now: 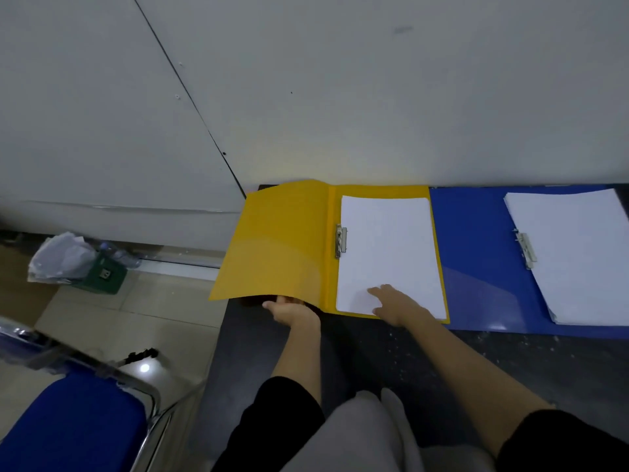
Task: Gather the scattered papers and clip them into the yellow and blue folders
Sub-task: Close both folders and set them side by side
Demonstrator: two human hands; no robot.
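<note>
1. Open yellow plastic folder (pixel 286 240) at frame centre on dark grey desk (pixel 357 352); white paper stack (pixel 388 253) under its metal clip (pixel 341 241).
2. Left hand (pixel 292 310) pinching the yellow cover's lower edge, cover lifted.
3. Right hand (pixel 398 304) flat, fingers spread, on the stack's lower part.
4. Open blue plastic folder (pixel 476 260) at right, holding a second white paper stack (pixel 578 253).
</note>
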